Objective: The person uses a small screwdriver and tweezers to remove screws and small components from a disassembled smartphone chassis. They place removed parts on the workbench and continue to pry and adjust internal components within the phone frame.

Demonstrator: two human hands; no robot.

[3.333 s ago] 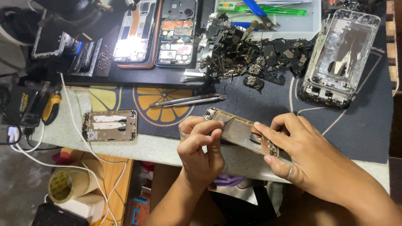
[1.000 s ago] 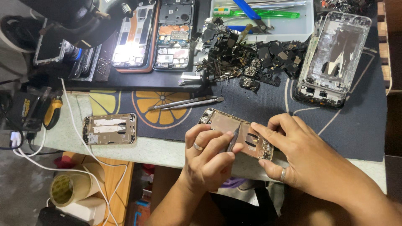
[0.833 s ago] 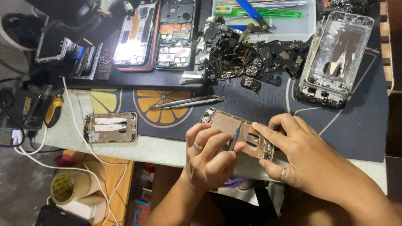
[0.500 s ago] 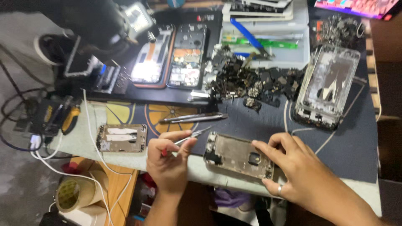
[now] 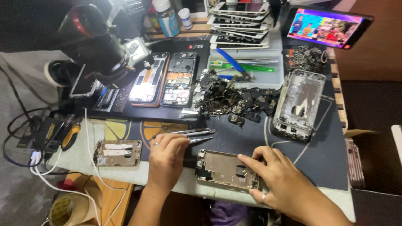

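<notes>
Both hands were down on the bench: right hand (image 5: 281, 181) lay flat with fingers spread on the right end of a stripped phone frame (image 5: 226, 170), pinning it at the near edge of the dark mat (image 5: 318, 163). Left hand (image 5: 165, 161) sat just left of the frame, fingers curled around a thin metal tool (image 5: 201, 140); whether it pinched the tool or only touched it, I could not tell. Two more tools of the kind, tweezers (image 5: 193, 132), lay just beyond the left hand.

Progress, judged: frame looked gutted, bare metal inside with one dark part left near the middle; no screen on it. A second bare frame (image 5: 117, 152) lay further left.

Containers: a clear tray (image 5: 268, 67), well beyond the hands, held a blue-handled tool (image 5: 231, 62) and a green tool (image 5: 247, 67). Loose dark parts (image 5: 238, 100) were piled on the mat, not in any container.
</notes>
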